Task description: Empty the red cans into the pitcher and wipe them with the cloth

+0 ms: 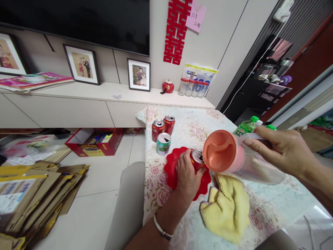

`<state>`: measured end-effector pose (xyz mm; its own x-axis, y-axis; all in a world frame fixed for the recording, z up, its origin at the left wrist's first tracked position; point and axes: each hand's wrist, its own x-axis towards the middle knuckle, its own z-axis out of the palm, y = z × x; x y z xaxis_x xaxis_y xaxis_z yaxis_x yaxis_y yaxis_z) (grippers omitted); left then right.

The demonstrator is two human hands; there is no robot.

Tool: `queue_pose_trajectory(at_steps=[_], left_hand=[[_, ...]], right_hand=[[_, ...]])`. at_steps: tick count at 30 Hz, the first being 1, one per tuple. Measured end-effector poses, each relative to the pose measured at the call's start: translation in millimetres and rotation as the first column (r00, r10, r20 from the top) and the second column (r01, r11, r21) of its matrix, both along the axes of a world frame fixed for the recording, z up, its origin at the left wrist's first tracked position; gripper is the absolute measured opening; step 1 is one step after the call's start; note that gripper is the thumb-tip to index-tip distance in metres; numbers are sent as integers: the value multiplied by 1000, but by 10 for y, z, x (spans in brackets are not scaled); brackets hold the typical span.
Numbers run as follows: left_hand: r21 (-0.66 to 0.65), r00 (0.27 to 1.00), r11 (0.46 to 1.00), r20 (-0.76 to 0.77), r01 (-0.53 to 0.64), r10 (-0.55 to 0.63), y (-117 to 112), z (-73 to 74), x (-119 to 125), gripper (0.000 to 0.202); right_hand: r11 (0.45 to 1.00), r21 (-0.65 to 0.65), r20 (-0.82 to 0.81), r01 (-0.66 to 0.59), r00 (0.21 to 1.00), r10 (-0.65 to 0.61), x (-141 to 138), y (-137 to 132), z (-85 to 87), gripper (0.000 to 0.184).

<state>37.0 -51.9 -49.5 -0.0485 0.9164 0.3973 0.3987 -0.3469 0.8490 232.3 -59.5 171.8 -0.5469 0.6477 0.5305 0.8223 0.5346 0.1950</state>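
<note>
My left hand (187,173) is wrapped round a red drink can (197,160), whose opened top faces up. Beneath the can lies a red scalloped plate (172,178). In my right hand (282,149) is the handle of a clear plastic pitcher (262,170) with an orange lid (221,151). The pitcher is tipped on its side, its lid close to the can's top; whether liquid flows I cannot tell. A yellow cloth (227,211) lies crumpled below the pitcher. Behind the plate stand a green can (163,144) and two red cans (158,130).
A floral tablecloth (182,118) covers the table. Green-capped bottles (246,126) stand behind my right hand. A low cabinet (91,107) carries picture frames (81,64), a red jar (168,86) and clear jars (191,87). Flattened cardboard (52,194) and a red box (95,142) lie on the floor.
</note>
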Motion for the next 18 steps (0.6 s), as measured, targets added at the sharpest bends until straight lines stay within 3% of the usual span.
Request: queue_pose_trajectory(at_steps=[13,18], left_hand=[[4,1000,1000,5,-13,13,-6,8,3,81],[8,1000,1000,-7,-13,13,-15,18,2,81]], right_hand=[[1000,-23,-26,20,999,-20,8,-6,-3,53],[989,-116,-41,87,995,-92,25,-27,2,47]])
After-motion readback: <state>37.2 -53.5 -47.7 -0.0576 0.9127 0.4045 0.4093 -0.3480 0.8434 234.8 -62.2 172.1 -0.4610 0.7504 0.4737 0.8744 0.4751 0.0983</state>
